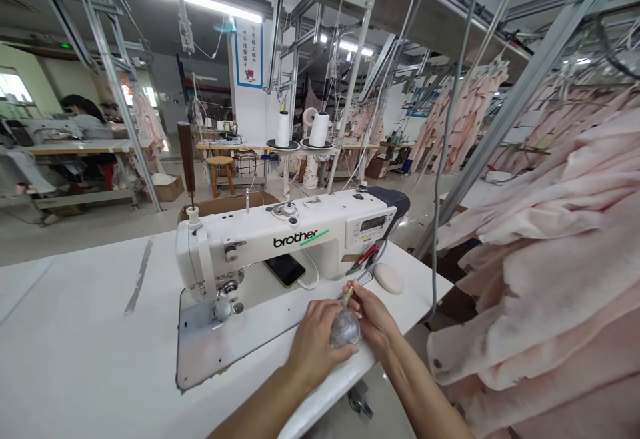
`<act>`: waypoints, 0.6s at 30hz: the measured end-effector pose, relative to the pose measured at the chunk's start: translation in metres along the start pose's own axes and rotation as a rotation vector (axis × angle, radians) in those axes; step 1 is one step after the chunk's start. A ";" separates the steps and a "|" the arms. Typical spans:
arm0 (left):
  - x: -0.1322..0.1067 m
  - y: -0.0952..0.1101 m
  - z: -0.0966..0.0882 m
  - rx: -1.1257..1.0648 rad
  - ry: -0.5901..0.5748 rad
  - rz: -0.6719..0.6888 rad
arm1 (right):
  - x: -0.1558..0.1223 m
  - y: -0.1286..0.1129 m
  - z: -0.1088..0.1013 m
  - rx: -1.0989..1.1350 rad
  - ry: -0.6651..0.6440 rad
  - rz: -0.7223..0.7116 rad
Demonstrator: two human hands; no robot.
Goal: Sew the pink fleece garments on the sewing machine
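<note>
Both hands meet at the near right edge of the sewing table (75, 332), just in front of the Brother sewing machine (280, 239). Between them is a small clear oil bottle (345, 325) w/ a brass-coloured nozzle (347, 294).

Left hand (315, 339) is closed round the bottle's round body from the left and below, fingers wrapped on it. Right hand (373, 315) is pinched at the top, fingertips on or right by the nozzle; thumb side is hidden, so can't tell how firm that pinch is. The hands touch each other across the bottle.

Bottle's long axis runs from the person up and away, nozzle tilted slightly toward the machine arm. Both hands are on it; left carries the weight, right is nearer the tip.

Room: machine bed (200, 352) lies just left of the hands, w/ the needle area well to the left. A phone (285, 269) on its cable lies under the machine arm, behind the hands. A white oval object (389, 277) sits near the right hand by the table's right edge. Beyond that edge, pink fleece garments (550, 279) hang close. Table's near edge is right under the wrists, so little space toward the person; open table surface lies far left.
</note>
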State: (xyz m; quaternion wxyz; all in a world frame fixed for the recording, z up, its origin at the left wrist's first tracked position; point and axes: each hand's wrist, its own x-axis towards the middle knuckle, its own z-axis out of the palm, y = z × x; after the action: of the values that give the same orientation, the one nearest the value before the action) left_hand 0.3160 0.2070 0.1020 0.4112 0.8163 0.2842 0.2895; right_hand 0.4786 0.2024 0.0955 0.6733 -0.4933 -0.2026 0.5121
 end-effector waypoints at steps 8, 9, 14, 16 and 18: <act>0.004 -0.014 0.003 0.118 0.024 -0.113 | -0.014 -0.011 -0.019 -0.201 0.179 -0.155; 0.004 -0.015 0.004 0.149 -0.005 -0.111 | -0.017 -0.011 -0.022 -0.240 0.203 -0.191; 0.002 -0.012 0.002 0.208 -0.056 -0.128 | -0.022 -0.012 -0.032 -0.537 0.208 -0.344; 0.001 -0.008 0.000 0.217 -0.016 -0.124 | -0.014 -0.019 -0.034 -0.633 0.244 -0.425; 0.003 -0.002 -0.001 0.294 0.004 -0.121 | 0.000 -0.032 -0.035 -0.678 0.314 -0.514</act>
State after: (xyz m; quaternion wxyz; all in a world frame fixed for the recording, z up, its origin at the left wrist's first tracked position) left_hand 0.3162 0.2107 0.1013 0.3033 0.8485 0.3730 0.2212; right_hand 0.5213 0.1873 0.1082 0.6018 -0.6911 -0.3704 0.1521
